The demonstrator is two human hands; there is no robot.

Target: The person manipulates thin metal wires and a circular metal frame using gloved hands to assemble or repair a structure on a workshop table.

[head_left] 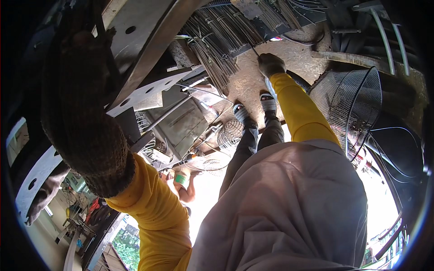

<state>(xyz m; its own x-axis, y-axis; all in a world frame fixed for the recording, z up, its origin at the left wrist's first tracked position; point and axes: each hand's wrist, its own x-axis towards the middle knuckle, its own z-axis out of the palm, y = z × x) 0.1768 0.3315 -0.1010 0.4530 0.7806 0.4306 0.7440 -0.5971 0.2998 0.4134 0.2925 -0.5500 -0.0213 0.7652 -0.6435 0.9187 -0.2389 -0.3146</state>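
Note:
My left hand (83, 104), in a dark knitted glove, is raised close at the upper left, beside a steel machine frame (151, 49). Its fingers fade into shadow near a dark upright bar, so whether they grip it is unclear. Farther off, my right hand (271, 64) is closed round the end of a thin rod (255, 51). The rod points toward bundles of thin metal rods (217, 29) lying at the far side. Yellow sleeves cover both my arms.
A black wire-mesh basket (348, 99) stands to the right. Round wire guards (229, 134) lie left of my feet, near a perforated metal strip (140, 94). Another person (183, 185) sits low at the lower left. Two pale curved tubes (384, 43) are at the upper right.

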